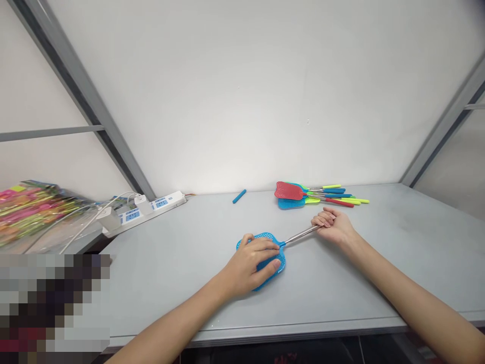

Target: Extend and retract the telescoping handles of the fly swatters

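A blue fly swatter [270, 236] lies on the grey table in front of me, its perforated head to the left and its thin metal shaft slanting up to the right. My left hand [253, 260] rests over the head and holds it down, fingers across the top and thumb nearer the front edge. My right hand [333, 226] is closed around the far end of the shaft; the fist hides that end. Beyond my hands lies a short blue rod [239, 196], apart from everything else.
Near the wall is a pile of fly swatters with a red one [290, 191] on top, plus blue and yellow-green ones. A white power strip [147, 215] with plugged-in chargers runs along the left edge. Plastic-wrapped colourful goods [34, 212] lie farther left. Metal posts [91, 101] frame the table.
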Available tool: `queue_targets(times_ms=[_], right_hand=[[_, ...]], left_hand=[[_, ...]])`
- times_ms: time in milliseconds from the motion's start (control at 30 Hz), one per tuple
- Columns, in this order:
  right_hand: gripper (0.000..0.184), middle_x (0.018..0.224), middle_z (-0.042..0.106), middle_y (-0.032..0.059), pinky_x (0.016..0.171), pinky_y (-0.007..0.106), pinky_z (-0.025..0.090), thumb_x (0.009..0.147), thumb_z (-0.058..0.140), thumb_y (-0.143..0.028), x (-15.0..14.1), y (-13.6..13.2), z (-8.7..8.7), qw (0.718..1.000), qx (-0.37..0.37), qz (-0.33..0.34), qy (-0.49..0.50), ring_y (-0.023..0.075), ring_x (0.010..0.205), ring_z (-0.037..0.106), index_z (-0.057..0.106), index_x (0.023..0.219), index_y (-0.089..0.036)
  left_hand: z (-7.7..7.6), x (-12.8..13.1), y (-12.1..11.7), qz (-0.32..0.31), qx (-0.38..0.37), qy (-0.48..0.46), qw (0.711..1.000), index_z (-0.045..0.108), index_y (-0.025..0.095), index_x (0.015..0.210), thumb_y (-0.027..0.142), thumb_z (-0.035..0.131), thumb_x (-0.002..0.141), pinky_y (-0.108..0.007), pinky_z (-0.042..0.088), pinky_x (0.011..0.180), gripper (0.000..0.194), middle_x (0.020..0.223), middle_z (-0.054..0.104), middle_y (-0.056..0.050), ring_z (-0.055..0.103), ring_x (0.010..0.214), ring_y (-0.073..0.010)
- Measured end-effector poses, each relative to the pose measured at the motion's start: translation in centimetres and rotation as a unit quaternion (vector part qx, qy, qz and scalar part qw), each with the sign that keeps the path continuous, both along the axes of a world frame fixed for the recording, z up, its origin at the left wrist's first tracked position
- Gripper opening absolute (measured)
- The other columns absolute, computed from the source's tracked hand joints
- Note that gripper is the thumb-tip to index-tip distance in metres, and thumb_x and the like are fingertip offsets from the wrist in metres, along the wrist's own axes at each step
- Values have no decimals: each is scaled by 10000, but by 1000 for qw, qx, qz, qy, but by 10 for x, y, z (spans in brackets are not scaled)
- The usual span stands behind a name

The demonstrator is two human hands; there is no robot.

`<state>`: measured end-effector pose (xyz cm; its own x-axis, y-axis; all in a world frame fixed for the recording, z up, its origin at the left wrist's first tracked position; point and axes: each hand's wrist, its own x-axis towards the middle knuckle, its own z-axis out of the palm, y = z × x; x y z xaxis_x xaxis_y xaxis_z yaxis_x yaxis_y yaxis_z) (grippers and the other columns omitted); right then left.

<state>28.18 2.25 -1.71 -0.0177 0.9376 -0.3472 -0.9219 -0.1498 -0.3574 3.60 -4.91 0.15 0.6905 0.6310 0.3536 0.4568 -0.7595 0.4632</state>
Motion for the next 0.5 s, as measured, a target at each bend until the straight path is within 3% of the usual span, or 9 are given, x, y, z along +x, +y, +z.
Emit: queue_targets(times_ms=[200, 500], right_hand=[[334, 358, 131, -71, 296, 219, 228, 745, 307, -106, 0, 0, 0, 1000, 0, 0, -4, 88, 301, 142, 23, 591, -192], [334, 366, 121, -72, 300, 218, 225, 743, 309, -97, -1, -1, 2, 1000, 1, -6, -4, 82, 300, 135, 30, 585, -191]], left_hand=[[-3, 1, -1, -21, 5, -13, 1000, 568, 277, 1046, 254, 417, 813, -313, 254, 865, 279, 1065, 593, -42, 503, 1014, -186], [-9, 0, 2, -3, 18, 2, 1000, 552, 245, 1065, 254, 401, 815, -345, 270, 901, 291, 1111, 564, -39, 465, 1067, -190]])
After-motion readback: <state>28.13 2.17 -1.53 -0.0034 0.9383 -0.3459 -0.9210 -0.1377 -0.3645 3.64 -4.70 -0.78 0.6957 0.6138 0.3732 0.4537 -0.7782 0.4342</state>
